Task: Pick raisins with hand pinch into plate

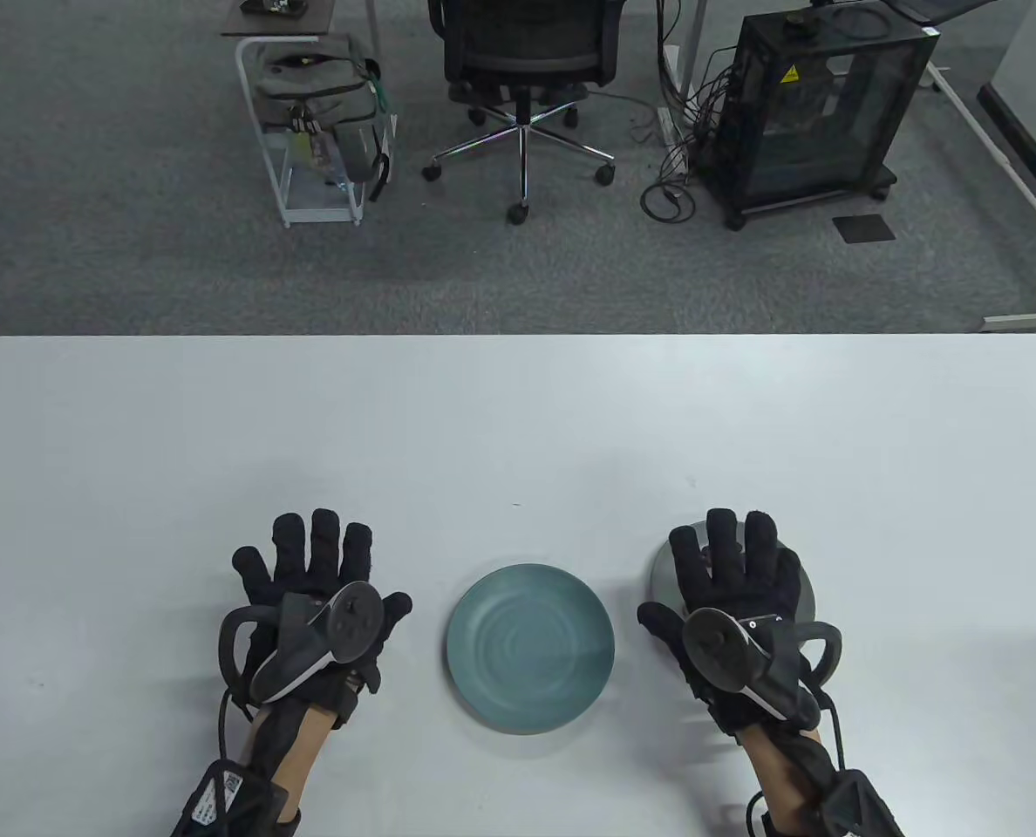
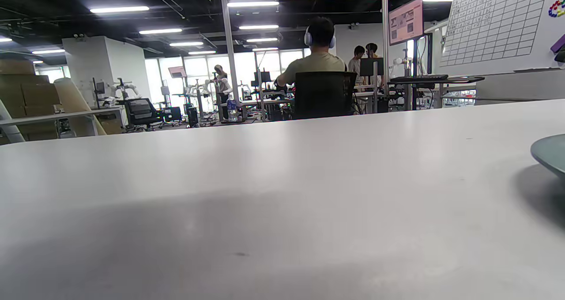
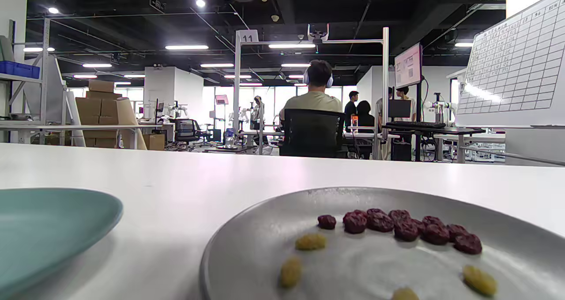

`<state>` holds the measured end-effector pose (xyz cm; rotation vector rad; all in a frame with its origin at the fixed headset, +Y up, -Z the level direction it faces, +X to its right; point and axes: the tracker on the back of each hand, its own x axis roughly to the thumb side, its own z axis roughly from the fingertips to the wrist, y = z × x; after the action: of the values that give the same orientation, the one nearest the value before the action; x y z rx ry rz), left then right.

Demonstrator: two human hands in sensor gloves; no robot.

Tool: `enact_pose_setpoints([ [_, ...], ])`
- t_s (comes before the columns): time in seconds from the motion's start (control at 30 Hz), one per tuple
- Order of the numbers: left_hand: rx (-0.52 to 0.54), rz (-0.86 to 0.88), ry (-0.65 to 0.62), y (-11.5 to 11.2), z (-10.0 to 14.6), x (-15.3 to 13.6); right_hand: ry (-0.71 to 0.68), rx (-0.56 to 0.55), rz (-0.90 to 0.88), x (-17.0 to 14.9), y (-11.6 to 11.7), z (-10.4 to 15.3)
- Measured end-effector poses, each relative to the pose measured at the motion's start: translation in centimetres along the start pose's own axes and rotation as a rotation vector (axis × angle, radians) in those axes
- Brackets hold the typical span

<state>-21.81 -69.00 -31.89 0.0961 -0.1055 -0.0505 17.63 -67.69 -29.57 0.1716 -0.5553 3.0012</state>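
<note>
A white table (image 1: 518, 418) seen from above, with two hands in black sensor gloves reaching in from the near edge. The right hand (image 1: 732, 602) lies palm down with fingers spread flat, directly over a grey plate (image 1: 804, 586), so that from above only the plate's curved rim shows around the glove. It holds nothing. The raisins (image 3: 397, 225) sit on that grey plate, directly under the right hand: the right wrist view shows a row of dark red ones running side to side across the plate, touching one another, and a few pale yellow ones (image 3: 311, 241) scattered apart, nearer the camera. The teal plate (image 1: 531, 647), the likely destination, sits between the two hands, just beside the right hand on its inner side, and looks empty. The left hand (image 1: 313, 602) rests flat on bare table on the teal plate's far side, fingers spread, holding nothing; it is well apart from the raisins, so the right hand is plainly the nearer one. From above the raisins are entirely hidden by the glove. Neither wrist view shows any fingers. The left wrist view shows only table and a sliver of the teal plate at its right edge.
</note>
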Motion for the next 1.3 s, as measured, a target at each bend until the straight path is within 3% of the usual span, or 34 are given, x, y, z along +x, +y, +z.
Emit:
enact_pose_setpoints([
  [0.57,0.033,0.021,-0.005,0.1,0.3,0.2,0.119,-0.018,-0.013,-2.8,-0.3,-0.4],
  [0.8,-0.008,0.066,0.001,-0.5,0.3,0.4,0.310,0.012,-0.138,-6.7,0.0,-0.7],
  [1.07,0.010,0.071,-0.017,-0.3,0.5,0.6,0.486,0.050,-0.128,-10.1,0.8,-0.7],
  [1.3,0.027,0.058,-0.038,-0.3,0.5,1.0,0.606,0.188,-0.152,-12.5,2.6,-0.8],
])
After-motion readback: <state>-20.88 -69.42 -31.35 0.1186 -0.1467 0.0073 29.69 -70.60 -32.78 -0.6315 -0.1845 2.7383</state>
